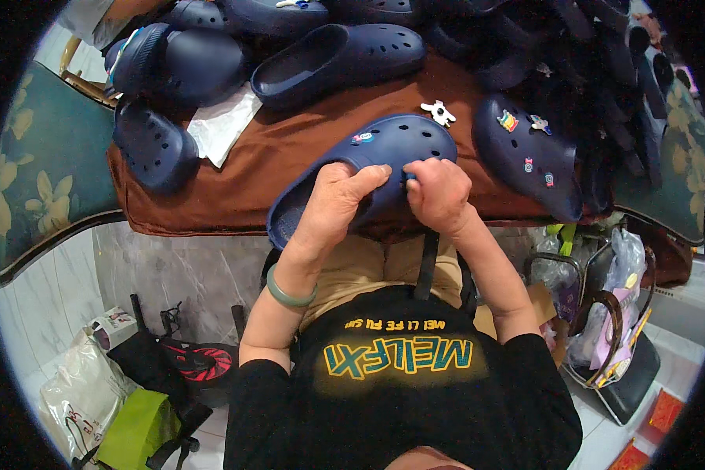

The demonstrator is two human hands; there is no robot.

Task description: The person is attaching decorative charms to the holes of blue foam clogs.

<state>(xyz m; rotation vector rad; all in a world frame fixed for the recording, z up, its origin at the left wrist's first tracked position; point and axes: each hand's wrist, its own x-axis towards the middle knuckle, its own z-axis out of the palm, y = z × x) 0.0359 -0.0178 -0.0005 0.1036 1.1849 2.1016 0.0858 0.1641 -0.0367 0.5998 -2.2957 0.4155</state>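
Observation:
A navy blue clog point(395, 141) lies over the near edge of the brown-covered table, its toe pointing to the far right. My left hand point(329, 200) grips its side, fingers inside the opening and thumb on the upper. Closed in a pinch, my right hand point(440, 194) presses at the near side of the upper; a small bluish bit shows at its fingertips, too hidden to name. One pink-and-blue shoe charm point(363, 137) sits on the upper. Beyond the toe lies a loose white charm point(438, 113). To the right rests another navy clog point(525, 157) with several charms on it.
More navy clogs line the back, including one lying sideways point(337, 63) and one at left point(155, 147). A dark pile of clogs point(603, 86) rises at the right. White paper point(223, 125) lies on the brown cloth point(290, 141). Below right stands a bag-filled basket point(607, 337).

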